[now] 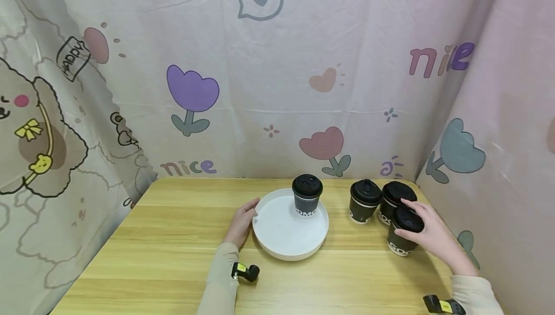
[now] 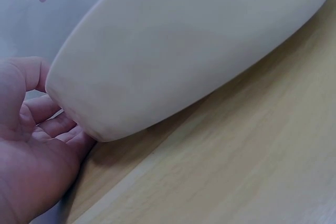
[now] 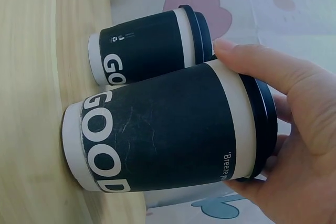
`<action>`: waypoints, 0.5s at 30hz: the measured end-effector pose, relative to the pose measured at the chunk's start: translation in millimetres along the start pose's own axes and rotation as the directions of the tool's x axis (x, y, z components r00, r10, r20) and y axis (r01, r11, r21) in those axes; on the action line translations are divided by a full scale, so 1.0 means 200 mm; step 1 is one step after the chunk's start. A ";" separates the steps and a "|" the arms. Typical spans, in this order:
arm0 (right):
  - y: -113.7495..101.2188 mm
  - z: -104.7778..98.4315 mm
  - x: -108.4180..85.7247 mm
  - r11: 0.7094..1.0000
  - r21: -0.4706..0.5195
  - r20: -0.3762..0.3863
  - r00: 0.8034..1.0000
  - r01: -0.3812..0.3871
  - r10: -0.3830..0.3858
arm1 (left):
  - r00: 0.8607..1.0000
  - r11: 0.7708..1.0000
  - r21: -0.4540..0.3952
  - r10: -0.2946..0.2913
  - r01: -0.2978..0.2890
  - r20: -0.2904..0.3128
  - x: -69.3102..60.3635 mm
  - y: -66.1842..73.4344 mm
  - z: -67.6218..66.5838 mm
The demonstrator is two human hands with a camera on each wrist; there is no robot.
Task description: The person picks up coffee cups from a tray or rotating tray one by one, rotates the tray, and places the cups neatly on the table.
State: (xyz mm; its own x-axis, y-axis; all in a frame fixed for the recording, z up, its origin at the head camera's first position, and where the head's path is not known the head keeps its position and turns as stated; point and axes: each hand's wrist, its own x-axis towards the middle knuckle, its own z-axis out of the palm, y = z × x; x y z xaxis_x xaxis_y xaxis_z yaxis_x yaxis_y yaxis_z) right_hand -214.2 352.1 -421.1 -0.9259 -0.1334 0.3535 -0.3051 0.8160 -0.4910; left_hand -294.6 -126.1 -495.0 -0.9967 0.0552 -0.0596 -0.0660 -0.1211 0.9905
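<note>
My left hand (image 1: 240, 223) grips the left rim of a round white plate (image 1: 277, 233). In the left wrist view the thumb is at the plate's upper edge and the fingers reach under its side. On the plate, toward its back right, a black paper coffee cup (image 1: 306, 204) with a black lid stands upright. My right hand (image 1: 435, 235) holds another lidded coffee cup (image 3: 163, 129) around its top, thumb and fingers at the lid. Whether this cup's base touches the table cannot be told.
Two more lidded coffee cups, a left one (image 1: 362, 209) and a right one (image 1: 385, 213), stand upright close behind the held cup. The wooden table (image 1: 173, 238) ends at a printed curtain (image 1: 260, 88) at the back and sides.
</note>
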 end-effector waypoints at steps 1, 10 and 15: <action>0.00 0.00 0.00 1.000 0.001 0.003 1.000 -0.001 0.001 | 1.000 1.000 -0.002 -0.001 0.001 -0.002 0.01 -0.02 -0.01; 0.01 0.00 0.00 1.000 0.000 0.003 1.000 0.002 -0.002 | 1.000 1.000 0.002 0.020 -0.020 -0.022 0.06 -0.09 -0.02; 0.02 0.00 0.00 1.000 -0.015 -0.002 1.000 0.027 -0.027 | 0.999 0.999 0.004 0.033 -0.033 -0.029 0.06 -0.09 -0.02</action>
State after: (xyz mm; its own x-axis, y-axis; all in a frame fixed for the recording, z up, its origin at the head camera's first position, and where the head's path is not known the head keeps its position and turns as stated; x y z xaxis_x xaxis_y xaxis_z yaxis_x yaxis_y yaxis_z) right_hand -215.6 354.9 -423.4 -0.9169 -0.1546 0.3680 -0.3267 0.8204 -0.4693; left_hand -306.1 -126.3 -513.0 -0.9993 0.0227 -0.0303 -0.0328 -0.1189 0.9924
